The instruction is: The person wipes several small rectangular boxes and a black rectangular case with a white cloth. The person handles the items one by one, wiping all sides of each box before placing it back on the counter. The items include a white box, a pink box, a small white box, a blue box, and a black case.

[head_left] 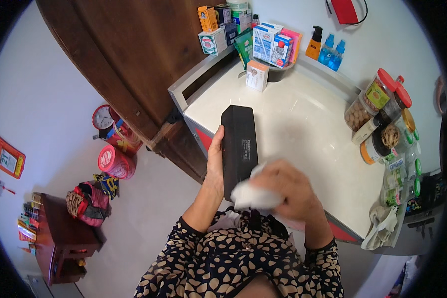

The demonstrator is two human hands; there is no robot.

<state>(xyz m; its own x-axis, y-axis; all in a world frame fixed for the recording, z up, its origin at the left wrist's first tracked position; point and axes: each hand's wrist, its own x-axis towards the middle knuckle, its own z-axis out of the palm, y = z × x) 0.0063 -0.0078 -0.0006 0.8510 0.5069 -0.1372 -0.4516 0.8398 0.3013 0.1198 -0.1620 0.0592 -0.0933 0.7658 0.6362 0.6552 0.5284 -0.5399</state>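
A long black box-shaped device (240,149), perhaps a portable speaker, stands lengthwise in front of me with small pale print on one side. My left hand (215,156) grips it along its left side; the thumb shows and the other fingers are hidden behind it. In my right hand (285,186), blurred by motion, is a bunched white cloth (256,195). It lies against the lower right end of the device, where it covers a corner.
Ahead is a cream-topped counter (303,124) with a raised grey rim. Small boxes, a grey bowl (278,72) and pump bottles (314,43) line its far side. Jars (376,94) crowd the right, near a pale cloth (382,226). A wooden cabinet (129,59) stands left.
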